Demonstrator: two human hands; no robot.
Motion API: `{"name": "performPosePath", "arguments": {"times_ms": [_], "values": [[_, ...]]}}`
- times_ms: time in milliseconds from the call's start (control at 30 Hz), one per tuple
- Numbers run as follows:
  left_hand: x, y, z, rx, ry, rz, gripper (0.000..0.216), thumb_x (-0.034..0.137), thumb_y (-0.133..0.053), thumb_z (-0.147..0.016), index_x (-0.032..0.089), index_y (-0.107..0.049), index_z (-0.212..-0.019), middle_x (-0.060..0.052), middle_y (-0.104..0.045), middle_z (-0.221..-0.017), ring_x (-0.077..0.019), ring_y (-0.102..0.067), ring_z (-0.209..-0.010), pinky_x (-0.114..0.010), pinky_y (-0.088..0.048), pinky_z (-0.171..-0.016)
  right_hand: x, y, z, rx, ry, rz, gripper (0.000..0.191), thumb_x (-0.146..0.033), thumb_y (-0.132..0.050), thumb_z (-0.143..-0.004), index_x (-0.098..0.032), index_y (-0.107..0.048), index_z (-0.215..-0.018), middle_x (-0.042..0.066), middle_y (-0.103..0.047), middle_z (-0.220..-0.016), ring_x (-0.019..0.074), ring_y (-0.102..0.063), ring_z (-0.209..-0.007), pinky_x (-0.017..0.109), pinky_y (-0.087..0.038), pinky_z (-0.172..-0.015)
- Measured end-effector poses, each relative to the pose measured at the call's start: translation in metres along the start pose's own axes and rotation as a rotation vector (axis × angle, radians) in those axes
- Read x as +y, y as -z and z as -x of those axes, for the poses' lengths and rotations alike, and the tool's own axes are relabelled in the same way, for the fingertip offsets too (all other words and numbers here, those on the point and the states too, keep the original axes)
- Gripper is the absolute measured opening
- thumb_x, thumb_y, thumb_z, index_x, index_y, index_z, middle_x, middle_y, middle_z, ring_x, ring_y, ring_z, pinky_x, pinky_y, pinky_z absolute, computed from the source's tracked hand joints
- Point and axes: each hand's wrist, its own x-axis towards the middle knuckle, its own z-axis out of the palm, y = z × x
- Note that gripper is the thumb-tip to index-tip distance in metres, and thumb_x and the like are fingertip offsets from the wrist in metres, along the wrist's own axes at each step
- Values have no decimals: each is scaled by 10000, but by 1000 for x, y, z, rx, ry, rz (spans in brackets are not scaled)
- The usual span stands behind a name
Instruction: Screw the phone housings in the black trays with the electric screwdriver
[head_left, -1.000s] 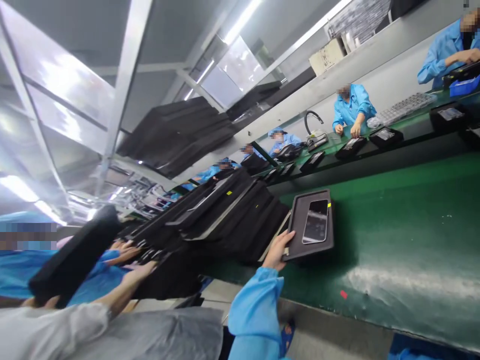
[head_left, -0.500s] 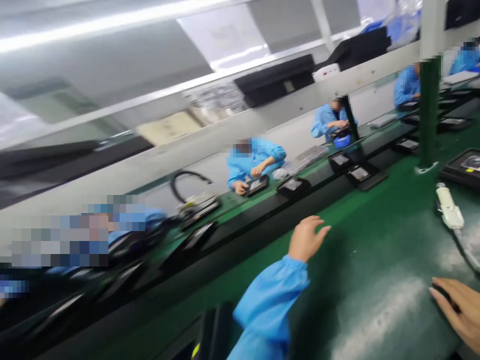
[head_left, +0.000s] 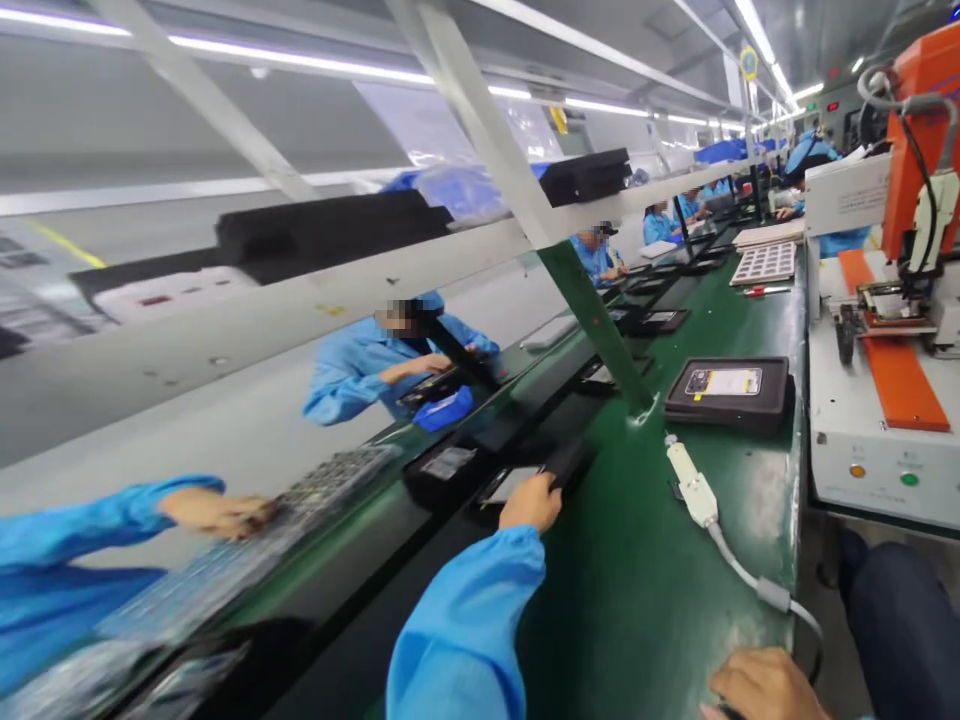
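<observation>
My left hand (head_left: 531, 502), in a blue sleeve, reaches to the belt on the left. Its fingers are closed at the near edge of a black tray (head_left: 574, 465), blurred by motion, with a phone-sized part (head_left: 508, 484) lying in it. My right hand (head_left: 765, 685) rests low at the bench's front edge, fingers curled. Something small and dark shows under it, too little to name. Between the hands and farther off lies a white electric screwdriver (head_left: 691, 482) with a grey cable. Beyond it sits another black tray (head_left: 776, 405) holding an opened phone (head_left: 724, 382).
A slanting green post (head_left: 592, 320) rises from the green bench (head_left: 622, 590). Black trays ride the dark belt, including one nearby tray (head_left: 420, 485). Co-workers in blue (head_left: 352, 365) sit across. An orange and white machine (head_left: 855, 420) stands at the right.
The view has swung right, bringing the machine into sight. My left hand has gone from open above the bench to the black tray on the belt. My right hand stays low.
</observation>
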Motion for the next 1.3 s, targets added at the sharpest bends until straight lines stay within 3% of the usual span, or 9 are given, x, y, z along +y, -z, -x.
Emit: {"name": "performPosePath", "arguments": {"times_ms": [133, 333, 533, 633, 733, 867, 1067, 1233, 1300], "values": [[41, -9, 69, -38, -126, 90, 193, 163, -538, -838, 180, -683, -964, -97, -684, -1026, -247, -615, -1024, -385, -452, -937, -11, 36, -12, -79, -44, -147, 291, -271, -363, -1019, -148, -614, -940, 51, -638, -736, 154, -626, -624, 257, -494, -556], [105, -42, 225, -82, -271, 279, 266, 213, -545, -820, 233, -703, -1033, -91, -695, -978, -252, -642, -909, -330, -501, -797, -1, 66, -48, -15, -5, -337, 187, -80, -528, -928, -136, -597, -1092, 81, -662, -961, 148, -646, -876, 240, -540, -777], [140, -81, 307, 94, -277, 492, 281, 167, -477, -873, 220, -660, -1080, -101, -673, -957, -245, -625, -840, -362, -538, -720, 25, 58, -92, -820, 313, -144, 508, -241, -740, -798, -109, -571, -1258, 165, -423, -1428, 320, -365, -1349, 477, -434, -1036], [146, -87, 321, 84, -297, 389, 273, 145, -477, -872, 171, -641, -1088, -88, -665, -904, -239, -628, -796, -357, -553, -646, 28, 47, -101, -1104, 393, -76, 662, -302, -769, -797, -108, -484, -1362, 168, -366, -1467, 301, -300, -1388, 482, -395, -1074], [143, -83, 327, 26, -339, 382, 258, 160, -495, -874, 151, -660, -1072, -92, -669, -859, -237, -632, -757, -347, -548, -603, 25, 37, -95, -1150, 495, -60, 553, -322, -717, -856, -73, -519, -1308, 174, -487, -1368, 302, -397, -1328, 521, -371, -1090], [122, -76, 328, -95, -239, 756, 201, 234, -599, -840, 200, -720, -996, -80, -711, -850, -208, -657, -781, -311, -548, -695, 25, 31, -74, -901, 691, -59, 388, -312, -627, -922, 12, -601, -1133, 212, -597, -1174, 302, -557, -1158, 424, -482, -1009], [72, -68, 289, -198, 520, 1515, 599, 688, -574, -755, 106, -687, -834, -112, -693, -706, -180, -645, -536, -233, -467, -393, 28, 18, -72, -432, 655, -165, 350, -253, -364, -1032, -23, -627, -998, 171, -651, -1010, 241, -631, -1038, 335, -563, -899], [74, -65, 249, -135, 479, 1901, 488, 391, -812, -645, 110, -651, -1011, -130, -741, -882, -246, -711, -783, -289, -580, -580, 22, 29, -73, -400, 506, -378, 341, -250, -357, -1036, -43, -627, -1069, 174, -658, -1052, 241, -646, -1027, 354, -586, -876], [80, -69, 245, -37, 466, 1939, 476, 292, -848, -584, 115, -655, -982, -119, -746, -926, -252, -706, -862, -313, -592, -706, 20, 40, -69, -409, 227, -497, 329, -314, -426, -1021, -84, -617, -1157, 155, -658, -1091, 229, -665, -982, 363, -590, -877]]}}
